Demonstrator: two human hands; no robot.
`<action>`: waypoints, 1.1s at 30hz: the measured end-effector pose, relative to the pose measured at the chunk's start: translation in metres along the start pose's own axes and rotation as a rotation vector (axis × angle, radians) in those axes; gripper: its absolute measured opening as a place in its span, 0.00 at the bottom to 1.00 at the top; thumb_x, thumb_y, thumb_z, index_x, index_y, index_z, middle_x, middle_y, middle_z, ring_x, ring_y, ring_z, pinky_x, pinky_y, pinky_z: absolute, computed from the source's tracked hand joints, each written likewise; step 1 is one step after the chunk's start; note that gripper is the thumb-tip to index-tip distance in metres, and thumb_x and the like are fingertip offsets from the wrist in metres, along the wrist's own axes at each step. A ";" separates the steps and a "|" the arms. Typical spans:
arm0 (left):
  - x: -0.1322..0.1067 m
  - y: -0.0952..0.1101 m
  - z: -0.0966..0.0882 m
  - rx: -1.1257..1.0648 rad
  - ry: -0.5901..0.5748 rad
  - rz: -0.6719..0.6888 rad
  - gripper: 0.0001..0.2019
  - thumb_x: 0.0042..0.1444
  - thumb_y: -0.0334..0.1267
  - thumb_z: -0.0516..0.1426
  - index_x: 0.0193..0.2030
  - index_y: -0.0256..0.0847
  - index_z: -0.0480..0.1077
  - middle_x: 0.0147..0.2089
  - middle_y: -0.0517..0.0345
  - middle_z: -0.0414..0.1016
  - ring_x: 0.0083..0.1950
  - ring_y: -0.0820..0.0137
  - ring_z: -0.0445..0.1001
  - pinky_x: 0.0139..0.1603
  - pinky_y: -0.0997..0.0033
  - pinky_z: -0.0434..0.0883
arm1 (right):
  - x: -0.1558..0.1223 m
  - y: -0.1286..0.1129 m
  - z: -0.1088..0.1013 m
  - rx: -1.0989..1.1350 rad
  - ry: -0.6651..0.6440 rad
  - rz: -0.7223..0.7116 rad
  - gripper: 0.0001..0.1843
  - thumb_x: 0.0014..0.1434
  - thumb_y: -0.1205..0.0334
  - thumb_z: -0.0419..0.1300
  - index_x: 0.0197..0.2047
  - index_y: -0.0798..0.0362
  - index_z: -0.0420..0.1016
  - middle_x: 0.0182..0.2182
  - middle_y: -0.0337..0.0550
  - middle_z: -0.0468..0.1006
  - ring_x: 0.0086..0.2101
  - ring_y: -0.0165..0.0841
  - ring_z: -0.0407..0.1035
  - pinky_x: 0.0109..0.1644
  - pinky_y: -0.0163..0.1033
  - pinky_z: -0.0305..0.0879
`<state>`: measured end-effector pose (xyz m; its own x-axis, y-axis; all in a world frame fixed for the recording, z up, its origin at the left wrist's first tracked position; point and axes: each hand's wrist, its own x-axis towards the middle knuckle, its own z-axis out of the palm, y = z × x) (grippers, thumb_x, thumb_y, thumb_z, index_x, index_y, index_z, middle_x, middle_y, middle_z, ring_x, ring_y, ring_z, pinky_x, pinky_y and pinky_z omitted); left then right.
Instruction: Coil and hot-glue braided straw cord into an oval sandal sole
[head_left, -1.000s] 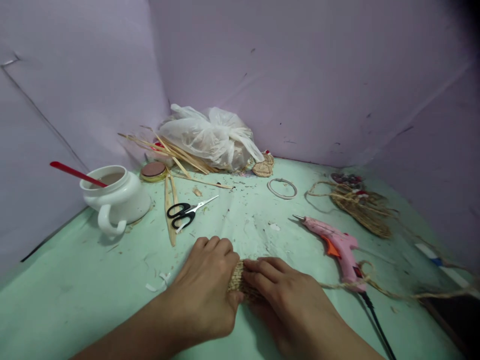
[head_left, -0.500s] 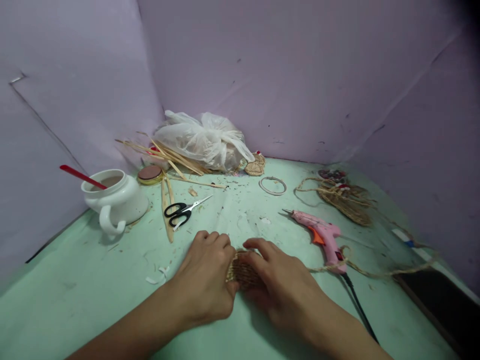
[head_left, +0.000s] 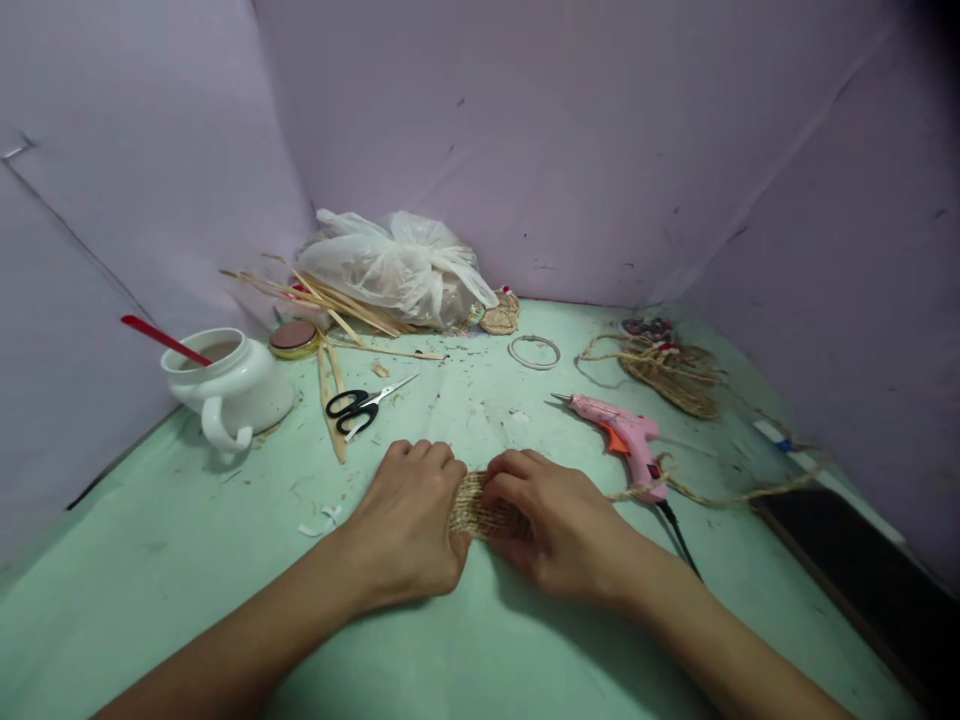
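Between my hands is a woven piece of coiled natural-fibre cord (head_left: 472, 508), partly covered by my fingers. My left hand (head_left: 416, 520) is closed over its left end, the fingers curled and the thumb at the near edge. My right hand (head_left: 555, 520) grips the right end, fingers bent over the top and thumb below. To the right of my right hand, a strand of twine runs out across a pink hot glue gun (head_left: 626, 435) with an orange trigger, which lies on its side. Black-handled scissors (head_left: 364, 405) lie beyond my left hand.
At left stands a white pot (head_left: 240, 385) with a red stick in it. A tied white plastic bag (head_left: 397, 265), straw strips (head_left: 352, 305) and a round lidded tin (head_left: 295, 340) are at the back. A metal ring (head_left: 534, 352), woven sole-shaped pieces (head_left: 667, 380) and a dark flat object (head_left: 832, 580) lie rightward.
My right hand has shifted slightly along the woven piece, and more of the piece shows between my hands. The whole view has shifted a little.
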<state>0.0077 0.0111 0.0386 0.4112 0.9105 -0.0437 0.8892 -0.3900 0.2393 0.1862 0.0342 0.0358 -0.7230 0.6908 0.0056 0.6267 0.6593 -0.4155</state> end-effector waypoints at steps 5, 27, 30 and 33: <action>-0.001 -0.005 -0.005 0.002 -0.067 0.045 0.19 0.42 0.34 0.55 0.45 0.40 0.69 0.43 0.50 0.69 0.45 0.57 0.66 0.48 0.56 0.62 | -0.002 0.000 0.001 -0.029 0.008 -0.004 0.09 0.48 0.67 0.59 0.36 0.54 0.69 0.37 0.43 0.70 0.37 0.35 0.63 0.38 0.38 0.58; 0.006 -0.001 0.006 -0.033 0.067 0.010 0.11 0.43 0.33 0.54 0.35 0.41 0.73 0.37 0.53 0.72 0.41 0.60 0.69 0.45 0.59 0.62 | 0.001 -0.004 0.027 -0.006 0.201 0.017 0.03 0.47 0.66 0.56 0.27 0.52 0.71 0.29 0.39 0.73 0.35 0.34 0.63 0.34 0.36 0.56; 0.006 -0.001 0.008 -0.039 0.066 0.003 0.10 0.42 0.33 0.54 0.33 0.41 0.73 0.35 0.54 0.72 0.40 0.61 0.69 0.45 0.58 0.62 | 0.001 -0.004 0.029 -0.003 0.224 0.038 0.02 0.46 0.66 0.56 0.26 0.52 0.71 0.28 0.38 0.73 0.34 0.34 0.63 0.31 0.35 0.54; 0.007 -0.002 0.009 -0.046 0.071 0.000 0.09 0.43 0.34 0.54 0.32 0.41 0.72 0.35 0.54 0.72 0.40 0.61 0.69 0.45 0.59 0.62 | 0.002 -0.004 0.029 -0.002 0.237 0.047 0.02 0.46 0.66 0.56 0.25 0.52 0.70 0.27 0.38 0.73 0.34 0.33 0.63 0.30 0.35 0.53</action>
<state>0.0107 0.0170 0.0286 0.3944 0.9186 0.0252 0.8782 -0.3848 0.2840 0.1734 0.0242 0.0111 -0.6051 0.7707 0.1994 0.6585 0.6254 -0.4186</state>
